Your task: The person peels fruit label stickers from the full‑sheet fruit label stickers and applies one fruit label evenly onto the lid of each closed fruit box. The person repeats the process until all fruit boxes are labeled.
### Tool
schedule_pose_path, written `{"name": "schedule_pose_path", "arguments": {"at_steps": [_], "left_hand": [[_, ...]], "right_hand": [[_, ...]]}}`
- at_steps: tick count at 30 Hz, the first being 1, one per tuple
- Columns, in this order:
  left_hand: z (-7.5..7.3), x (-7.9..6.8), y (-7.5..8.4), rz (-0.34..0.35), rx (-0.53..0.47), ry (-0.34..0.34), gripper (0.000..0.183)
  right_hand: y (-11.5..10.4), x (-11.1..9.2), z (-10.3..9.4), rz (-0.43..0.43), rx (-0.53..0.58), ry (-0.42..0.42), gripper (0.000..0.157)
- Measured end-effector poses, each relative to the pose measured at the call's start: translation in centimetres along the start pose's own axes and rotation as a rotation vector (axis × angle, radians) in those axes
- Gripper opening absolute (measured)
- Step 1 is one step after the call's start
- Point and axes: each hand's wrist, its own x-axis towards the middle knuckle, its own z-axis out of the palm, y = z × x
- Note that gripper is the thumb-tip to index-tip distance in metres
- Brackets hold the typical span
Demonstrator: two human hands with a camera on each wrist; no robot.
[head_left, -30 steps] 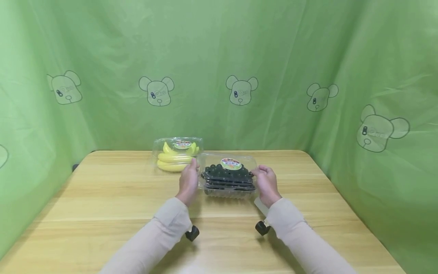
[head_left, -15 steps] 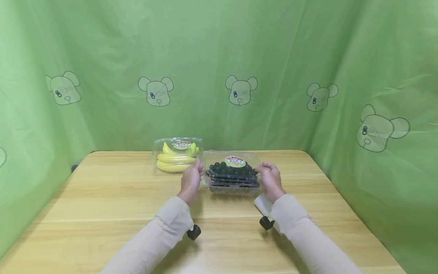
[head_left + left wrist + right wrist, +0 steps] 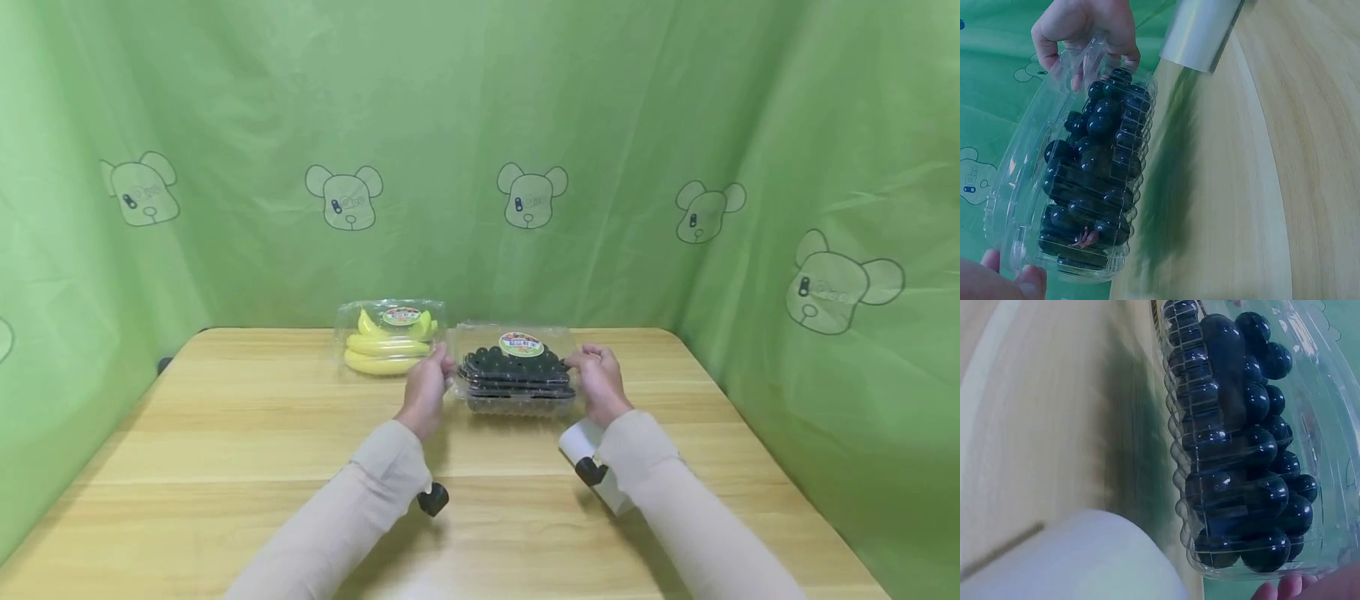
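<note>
A clear plastic clamshell box [image 3: 521,406] of dark grapes [image 3: 513,364], with a round label on its lid, is held between both hands over the middle of the table. My left hand [image 3: 426,387] grips its left end; in the left wrist view the left fingers [image 3: 1029,284] pinch the rim at the bottom corner. At the right end, my right hand [image 3: 600,383] pinches the rim, its thumb side up against the box. In both wrist views a shadow lies on the wood beneath the box.
A second clear box holding yellow bananas [image 3: 386,346] stands at the back, left of the grapes. Under my right wrist lies a white roll [image 3: 622,498] on the wooden table [image 3: 225,500]. A green curtain [image 3: 442,100] with bear heads surrounds the table.
Both hands have carried the grape box a little to the right and farther back. More of the white roll shows beneath the right wrist. The banana box has stayed put.
</note>
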Motion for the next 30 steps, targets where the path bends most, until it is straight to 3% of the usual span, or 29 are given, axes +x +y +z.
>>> {"name": "schedule_pose_path", "arguments": {"at_steps": [6,11,14,18,22,30], "left_hand": [[0.4,0.4,-0.1,-0.043,-0.063,-0.043,0.029],[0.7,0.6,-0.2,-0.041,-0.127,-0.084,0.033],[0.8,0.6,-0.3,-0.037,-0.124,-0.081,0.04],[0.9,0.7,-0.3,-0.04,-0.121,-0.055,0.032],[1.0,1.0,-0.2,-0.056,-0.168,-0.049,0.023],[1.1,1.6,-0.5,-0.098,-0.275,-0.073,0.025]], "right_hand": [[-0.2,0.8,-0.4,-0.019,0.012,-0.015,0.067],[-0.2,1.7,-0.8,0.0,0.027,-0.032,0.069],[-0.1,2.2,-1.0,0.009,0.032,-0.028,0.069],[0.2,2.9,-1.1,0.005,0.044,-0.042,0.069],[0.4,3.6,-1.3,0.01,0.062,-0.068,0.068],[0.4,4.8,-1.5,0.035,0.048,-0.116,0.067]]}}
